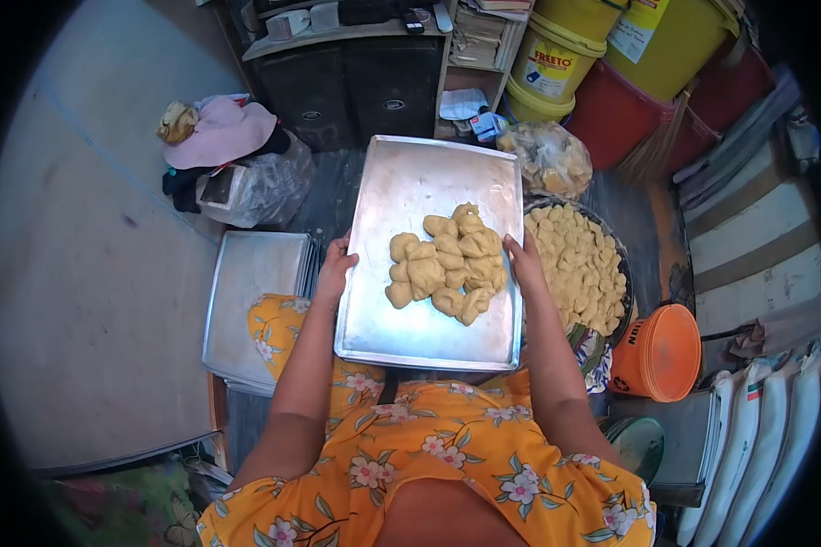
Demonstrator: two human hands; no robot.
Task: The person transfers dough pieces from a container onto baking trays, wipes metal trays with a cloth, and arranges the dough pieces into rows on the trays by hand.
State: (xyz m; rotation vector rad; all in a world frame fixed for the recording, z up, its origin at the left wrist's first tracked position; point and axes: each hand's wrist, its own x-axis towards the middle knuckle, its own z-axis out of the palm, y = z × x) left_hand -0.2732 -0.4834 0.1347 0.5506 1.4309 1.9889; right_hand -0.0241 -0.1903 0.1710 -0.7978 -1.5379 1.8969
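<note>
A shiny metal baking tray (383, 182) is held over my lap by its two long sides. My left hand (337, 266) grips the left rim, with the thumb on top and the fingers hidden below. On the opposite rim, my right hand (524, 262) holds in the same way. Clumped lumps of tan dough (424, 273) lie on the tray, mostly right of its middle. To the right of my right hand stands a wide round basin (626, 314) full of similar dough pieces (570, 264).
Stacked metal trays (257, 296) lie at my left. An orange bucket (670, 351) stands right of the basin. Behind are a plastic bag of bread-like pieces (547, 157), yellow buckets (552, 64) and a dark cabinet (347, 87). A pink hat (223, 134) tops a bag on the left.
</note>
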